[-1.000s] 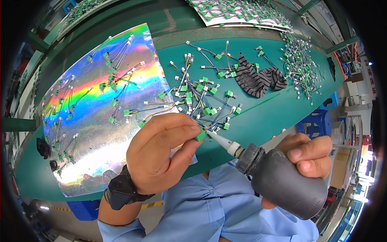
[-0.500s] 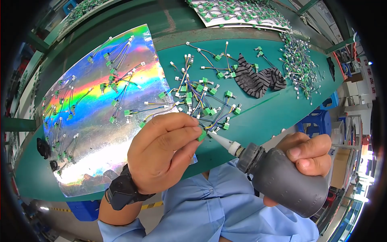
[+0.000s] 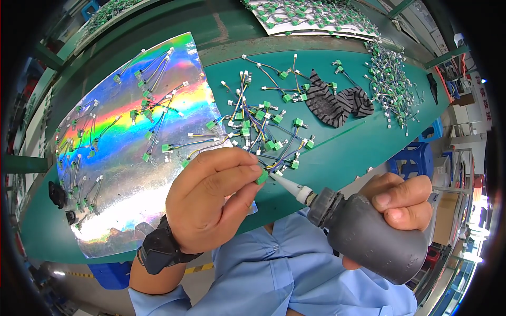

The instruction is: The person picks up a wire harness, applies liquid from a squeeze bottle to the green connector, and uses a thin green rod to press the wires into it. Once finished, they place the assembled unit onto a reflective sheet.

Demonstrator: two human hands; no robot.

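Note:
Between the thumb and fingers of my left hand point(image 3: 213, 195) is a small green connector point(image 3: 262, 177) with short wires, pinched over the table's near edge. My right hand point(image 3: 403, 203) grips a dark grey squeeze bottle point(image 3: 377, 237), tilted so its tapered white nozzle point(image 3: 287, 185) points at the connector. The nozzle's tip is right beside the connector; whether they touch I cannot tell. Just beyond my left fingertips lies a loose heap of wired green connectors point(image 3: 258, 118), their cables crossing one another.
A shiny rainbow-coloured sheet point(image 3: 184, 58) on the green table point(image 3: 337, 152) bears several spaced wired connectors. A striped grey cloth point(image 3: 337, 108) lies beyond the heap, and a larger connector pile point(image 3: 392, 84) is at right. A white board point(image 3: 269, 26) of connectors stands at the back.
Almost nothing differs. The bottle and its nozzle have shifted very slightly left, and the connector in my left hand has turned or moved a little.

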